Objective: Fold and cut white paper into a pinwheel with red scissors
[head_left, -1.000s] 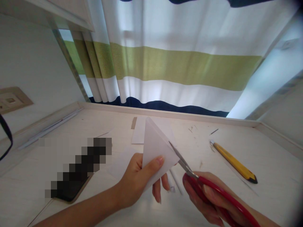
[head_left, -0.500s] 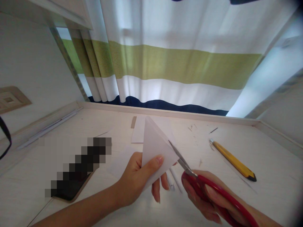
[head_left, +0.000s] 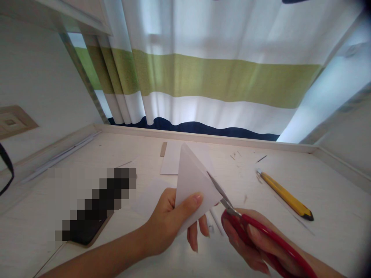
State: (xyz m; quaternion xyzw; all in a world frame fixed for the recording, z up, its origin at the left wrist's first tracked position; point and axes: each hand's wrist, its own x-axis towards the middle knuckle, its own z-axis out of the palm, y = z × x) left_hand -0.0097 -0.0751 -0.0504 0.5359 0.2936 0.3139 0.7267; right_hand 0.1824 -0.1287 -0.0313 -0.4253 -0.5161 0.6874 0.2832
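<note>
A folded piece of white paper [head_left: 191, 181], roughly a triangle with its tip up, is pinched in my left hand [head_left: 171, 216]. The thumb lies flat across its front, and other fingers show below its lower edge. My right hand [head_left: 249, 239] grips red-handled scissors [head_left: 272, 235] through the handle loops. Their metal blades point up and left and lie at the right edge of the paper. One blade shows in front of that edge; the other is mostly hidden by the paper.
On the white desk [head_left: 232, 247], a yellow utility knife [head_left: 285, 195] lies at the right. A phone [head_left: 89, 233], partly pixelated, rests at the left. White paper [head_left: 169, 160] and small scraps [head_left: 236, 155] lie behind my hands. A striped curtain [head_left: 217, 79] hangs at the back.
My left hand and the folded paper have shifted slightly to the right, further in between the scissor blades. My right hand has hardly moved.
</note>
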